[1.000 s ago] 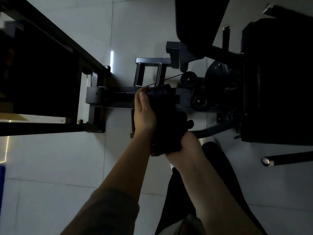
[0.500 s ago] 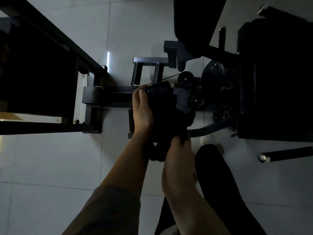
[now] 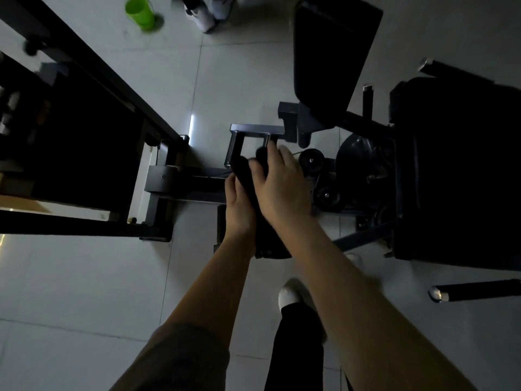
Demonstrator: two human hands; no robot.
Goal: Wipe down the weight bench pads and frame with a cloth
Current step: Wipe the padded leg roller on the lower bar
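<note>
Our right hand's fingers (image 3: 275, 153) lie spread over the top of a dark roller pad (image 3: 253, 190), with what looks like the dark cloth (image 3: 260, 155) bunched under them; in this light we cannot separate cloth from pad with any certainty. The right hand (image 3: 277, 187) presses down rather than clenching. The left hand (image 3: 238, 210) wraps the pad's near side, thumb and fingers curled round it, steadying it. The pad stands over the bench frame (image 3: 180, 182), just in front of a grey metal bracket (image 3: 253, 131), with two small wheels (image 3: 311, 160) close to the right. The long back pad (image 3: 332, 57) rises beyond, well apart from both hands.

What could go wrong, in our judgement: the fingertips are very near the bracket's bars, so a hard stroke forward could jam knuckles against metal. The roller may turn under pressure, letting the cloth slide without cleaning, should the left hand's hold loosen. The dimness could leave missed patches. A thin cable by the wheels might snag the cloth.

Compared with a second ago, the right hand has moved from the pad's near end, where it gripped from below, up to the far top. The left hand has slipped lower down the side. The view has also tilted up, bringing in a green cup (image 3: 140, 13) on the floor (image 3: 84, 277).
</note>
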